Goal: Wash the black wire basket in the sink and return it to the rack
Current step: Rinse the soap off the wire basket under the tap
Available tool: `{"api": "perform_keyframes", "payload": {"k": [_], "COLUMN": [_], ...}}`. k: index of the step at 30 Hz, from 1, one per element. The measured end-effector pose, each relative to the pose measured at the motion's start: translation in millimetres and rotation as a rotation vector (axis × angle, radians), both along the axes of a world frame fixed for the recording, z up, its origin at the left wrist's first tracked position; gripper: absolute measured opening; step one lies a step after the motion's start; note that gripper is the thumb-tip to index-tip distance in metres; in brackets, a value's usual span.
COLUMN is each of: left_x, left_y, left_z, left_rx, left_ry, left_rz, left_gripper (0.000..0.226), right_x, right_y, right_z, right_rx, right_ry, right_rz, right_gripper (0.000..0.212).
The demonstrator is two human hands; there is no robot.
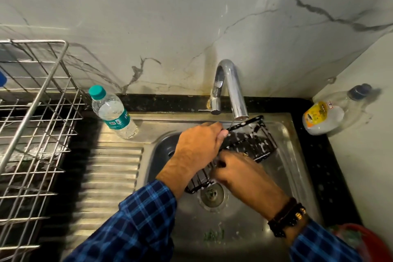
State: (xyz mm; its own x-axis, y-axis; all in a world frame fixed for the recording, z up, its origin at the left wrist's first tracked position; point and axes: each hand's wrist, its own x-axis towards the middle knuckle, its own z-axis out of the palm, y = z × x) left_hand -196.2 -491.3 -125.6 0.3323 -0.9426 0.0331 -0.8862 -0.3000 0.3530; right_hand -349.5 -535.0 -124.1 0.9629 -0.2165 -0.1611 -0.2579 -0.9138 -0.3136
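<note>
The black wire basket [256, 141] is held tilted over the steel sink [282, 155], its far end just under the chrome tap [232, 89]. White foam speckles its wires. My left hand [198, 144] grips the basket's upper rim, fingers curled over it. My right hand [236, 173] lies against the basket's lower near side, above the drain [211, 194]; its fingertips are hidden, so its hold is unclear. The steel wire rack [36, 125] stands on the counter at the left.
A plastic water bottle [112, 112] with a teal cap leans at the sink's back left corner. A clear jar [325, 116] lies on the black counter at the right. A ribbed draining board [110, 176] lies between rack and basin. Something red [368, 240] sits bottom right.
</note>
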Motion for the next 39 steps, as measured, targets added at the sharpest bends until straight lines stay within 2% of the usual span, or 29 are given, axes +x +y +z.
{"api": "perform_keyframes", "payload": {"k": [1, 2, 3, 5, 6, 7, 9, 11, 14, 16, 20, 22, 25, 26, 28, 31, 35, 39], "left_x": [-2, -2, -1, 0, 1, 2, 3, 2, 2, -2, -7, -7, -9, -13, -24, -39, -43, -37], "left_y": [-5, -10, -15, -19, -18, -15, -8, -1, 13, 21, 27, 26, 25, 24, 18, 11, 13, 19], "left_z": [-1, -2, -4, -8, -10, -11, -14, -19, -21, -19, -6, 0, 10, 14, 16, 14, 13, 7], "left_rx": [0.014, 0.033, 0.038, 0.064, 0.086, 0.103, 0.113, 0.105, 0.128, 0.173, 0.132, 0.106, 0.062, 0.052, 0.056, 0.053, -0.017, -0.118], "left_ry": [0.045, 0.132, 0.294, 0.742, 0.892, 0.957, 0.964, 0.926, 0.937, 0.934, 1.221, 1.308, 1.394, 1.407, 1.383, 1.352, 1.389, 1.431], "left_rz": [-0.018, -0.02, 0.0, 0.064, 0.092, 0.11, 0.143, 0.171, 0.139, 0.121, 0.318, 0.402, 0.478, 0.476, 0.453, 0.432, 0.484, 0.474], "left_gripper": [0.038, 0.037, 0.036, 0.033, 0.032, 0.031, 0.034, 0.038, 0.04, 0.038, 0.037, 0.039, 0.038, 0.038, 0.037, 0.034, 0.037, 0.04], "right_x": [0, 1, 1, -3, -5, -8, -11, -17, -21, -23, -32, -43, -54, -48, -23, 16, 21, -9], "right_y": [2, 4, 8, 12, 12, 12, 15, 21, 17, 16, 11, 3, -12, -18, -28, -32, -27, 2], "right_z": [-2, 1, 1, 2, 3, 2, 0, -2, 1, 6, 8, 8, 9, 12, 15, 13, 20, 23], "right_rx": [0.018, 0.064, 0.055, 0.017, 0.052, 0.095, 0.097, 0.062, 0.077, 0.045, -0.027, -0.068, 0.052, 0.043, -0.053, -0.156, -0.211, -0.016], "right_ry": [-0.003, 0.015, 0.011, 0.031, 0.051, 0.005, 0.024, 0.039, 0.075, 0.057, -0.031, -0.165, -0.457, -0.445, -0.259, 0.05, 0.088, 0.126], "right_rz": [0.025, 0.019, 0.078, 0.135, 0.152, 0.186, 0.207, 0.206, 0.226, 0.232, 0.208, 0.142, -0.109, -0.211, -0.393, -0.491, -0.431, -0.263], "right_gripper": [0.012, 0.01, 0.012, 0.01, 0.008, 0.008, 0.005, 0.018, 0.014, 0.018, 0.045, 0.054, 0.044, 0.045, 0.056, 0.073, 0.07, 0.075]}}
